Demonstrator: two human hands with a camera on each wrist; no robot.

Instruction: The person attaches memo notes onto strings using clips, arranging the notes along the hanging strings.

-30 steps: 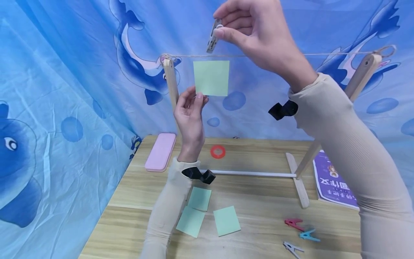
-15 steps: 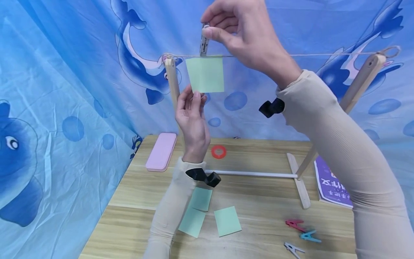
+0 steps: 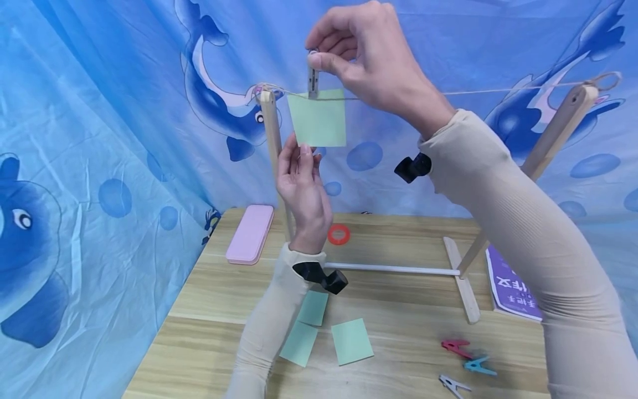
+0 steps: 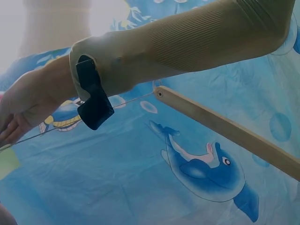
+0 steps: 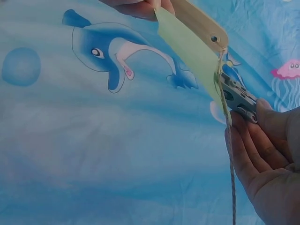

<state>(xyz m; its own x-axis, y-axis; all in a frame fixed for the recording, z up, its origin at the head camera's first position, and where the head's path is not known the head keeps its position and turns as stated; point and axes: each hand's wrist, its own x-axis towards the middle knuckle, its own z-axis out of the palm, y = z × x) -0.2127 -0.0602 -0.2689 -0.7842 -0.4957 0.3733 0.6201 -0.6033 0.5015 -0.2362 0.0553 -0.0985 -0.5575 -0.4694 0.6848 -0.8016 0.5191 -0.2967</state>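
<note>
A pale green sticky note [image 3: 321, 122] stands upright against the string [image 3: 468, 92], its top edge a little above it. My left hand [image 3: 305, 185] pinches the note's lower edge between thumb and fingers. Above, my right hand [image 3: 371, 58] pinches a grey clothespin [image 3: 313, 83] by its upper end. The clothespin points down, its lower end over the note's top edge and the string. From the side, in the right wrist view, the clothespin [image 5: 239, 96] meets the note [image 5: 190, 54] right at the string.
Wooden posts [image 3: 558, 130] hold the string, with a white bar [image 3: 394, 268] low between them. On the table lie green notes [image 3: 352, 341], red [image 3: 456, 347], blue [image 3: 478, 366] and grey clothespins [image 3: 452, 384], a red tape roll [image 3: 339, 234], a pink case [image 3: 251, 234] and a purple book [image 3: 510, 288].
My right hand has brought the clothespin left and down onto the note's top edge and the string. The string now dips there. My left hand has raised the note slightly to the string.
</note>
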